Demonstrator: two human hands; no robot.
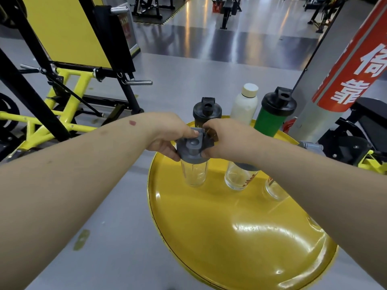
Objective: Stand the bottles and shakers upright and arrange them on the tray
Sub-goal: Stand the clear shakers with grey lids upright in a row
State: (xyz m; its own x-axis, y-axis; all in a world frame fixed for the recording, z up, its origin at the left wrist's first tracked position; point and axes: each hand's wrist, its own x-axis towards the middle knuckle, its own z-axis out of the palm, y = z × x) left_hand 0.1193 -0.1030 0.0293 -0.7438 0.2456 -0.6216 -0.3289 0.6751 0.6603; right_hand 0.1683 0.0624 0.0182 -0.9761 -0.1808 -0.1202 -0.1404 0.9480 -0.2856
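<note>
Both hands, left [167, 139] and right [228, 141], clasp a clear shaker's grey lid [193, 148], steadying it upright on the yellow tray [219, 216].

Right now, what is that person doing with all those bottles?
A person is setting drink bottles on a round yellow tray. Both hands, the left hand and the right hand, grip the grey lid of a clear shaker standing upright on the tray. Two more clear shakers stand beside it, partly hidden by the right arm. At the far edge stand a black shaker, a white bottle and a green shaker.
</note>
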